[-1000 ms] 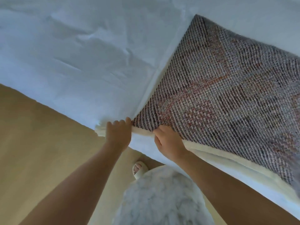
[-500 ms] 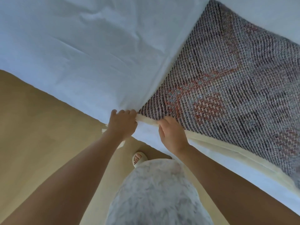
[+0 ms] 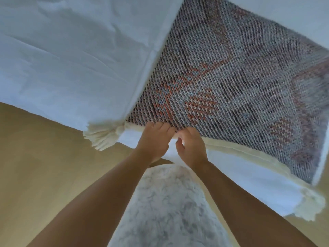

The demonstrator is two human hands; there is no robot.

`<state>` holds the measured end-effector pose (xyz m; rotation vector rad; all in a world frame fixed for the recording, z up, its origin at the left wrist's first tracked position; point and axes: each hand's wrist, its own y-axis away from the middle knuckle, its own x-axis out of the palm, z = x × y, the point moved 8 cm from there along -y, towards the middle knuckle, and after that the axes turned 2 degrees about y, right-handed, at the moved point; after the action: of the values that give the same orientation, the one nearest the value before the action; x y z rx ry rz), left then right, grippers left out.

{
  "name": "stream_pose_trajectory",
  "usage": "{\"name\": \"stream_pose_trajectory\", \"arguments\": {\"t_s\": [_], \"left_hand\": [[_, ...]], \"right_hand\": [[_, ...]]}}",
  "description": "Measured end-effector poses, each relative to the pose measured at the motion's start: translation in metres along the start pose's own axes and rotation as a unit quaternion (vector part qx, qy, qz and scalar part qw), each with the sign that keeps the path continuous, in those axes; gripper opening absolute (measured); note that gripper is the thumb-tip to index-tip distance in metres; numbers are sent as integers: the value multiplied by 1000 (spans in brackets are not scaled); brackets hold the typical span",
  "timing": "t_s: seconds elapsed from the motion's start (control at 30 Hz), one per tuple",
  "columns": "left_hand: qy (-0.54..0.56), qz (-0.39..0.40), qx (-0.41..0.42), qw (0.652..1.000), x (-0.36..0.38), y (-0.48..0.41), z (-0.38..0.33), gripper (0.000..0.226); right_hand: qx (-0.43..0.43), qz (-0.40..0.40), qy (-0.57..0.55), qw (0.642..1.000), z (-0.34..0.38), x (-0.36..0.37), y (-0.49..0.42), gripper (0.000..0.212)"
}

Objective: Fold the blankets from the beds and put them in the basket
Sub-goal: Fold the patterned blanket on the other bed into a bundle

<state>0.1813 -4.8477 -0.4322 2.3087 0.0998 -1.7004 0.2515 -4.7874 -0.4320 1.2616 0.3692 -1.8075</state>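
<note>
Fingers of left hand and right hand pinched the edge of the grey-and-red woven blanket; uneven pulls risked skewing the fold.

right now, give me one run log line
left hand: holds blanket edge | right hand: pinches same edge | blanket: spread on white sheet

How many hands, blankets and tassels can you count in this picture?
hands: 2, the left hand and the right hand
blanket: 1
tassels: 2, the left tassel and the right tassel
total: 5
</note>
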Motion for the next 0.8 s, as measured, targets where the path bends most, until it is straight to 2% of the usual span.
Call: {"name": "stream_pose_trajectory", "arguments": {"t_s": [0.1,0.17,0.23,0.3,0.4,0.57,0.6,0.7,0.8], "left_hand": [[-14,59,49,997,10,-20,-34,36],[-37,113,73,990,29,-31,-53,39],[-39,125,86,988,34,-41,-69,38],[-41,123,74,989,35,-52,-76,38],[-29,147,25,988,37,-62,-70,41],[-36,163,20,986,42,-58,-72,30],[-45,159,19,986,42,-58,-73,30],[-80,165,13,983,44,-64,-79,34],[-93,197,27,976,49,-68,-84,40]], "right_hand": [[100,-14,74,992,-66,-30,23,20],[176,15,150,973,-108,-44,38,28],[200,43,213,955,-136,-52,46,30],[185,54,230,954,-149,-57,41,22],[175,74,202,961,-155,-58,24,20],[117,116,184,969,-142,-45,33,21],[125,127,177,968,-145,-39,38,22],[227,133,96,960,-166,-32,49,22],[224,142,37,963,-172,-28,53,21]]}}
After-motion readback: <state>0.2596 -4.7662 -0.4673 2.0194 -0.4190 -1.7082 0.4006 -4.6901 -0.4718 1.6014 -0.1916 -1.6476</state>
